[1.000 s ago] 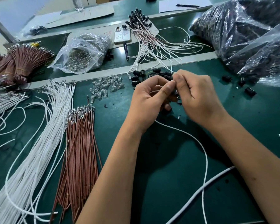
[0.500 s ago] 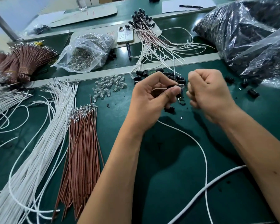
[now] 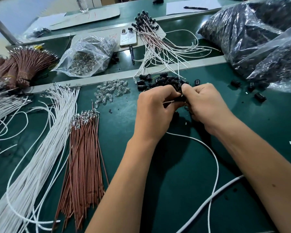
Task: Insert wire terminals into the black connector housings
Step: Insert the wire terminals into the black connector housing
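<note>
My left hand (image 3: 155, 111) and my right hand (image 3: 204, 105) meet at the middle of the green mat, fingers curled. Between them sits a small black connector housing (image 3: 180, 98), gripped from both sides, with a brown wire end running into it from the left hand. A white wire (image 3: 213, 155) trails from under the hands toward me. A heap of loose black housings (image 3: 160, 80) lies just beyond the hands. White terminal wires (image 3: 40, 148) and brown terminal wires (image 3: 84, 157) lie in bundles to the left.
Small clear bulbs (image 3: 111, 91) are scattered left of the housings. A clear bag of bulbs (image 3: 87, 58), a phone (image 3: 128, 37) and finished wire assemblies (image 3: 160, 46) lie beyond the rail. Large bags of black parts (image 3: 259, 39) fill the right. A thick white cable (image 3: 225, 187) crosses the near mat.
Half a second ago my hands were apart, the left pinching the wire and housing. Now the right hand has closed back in against the left around the housing.
</note>
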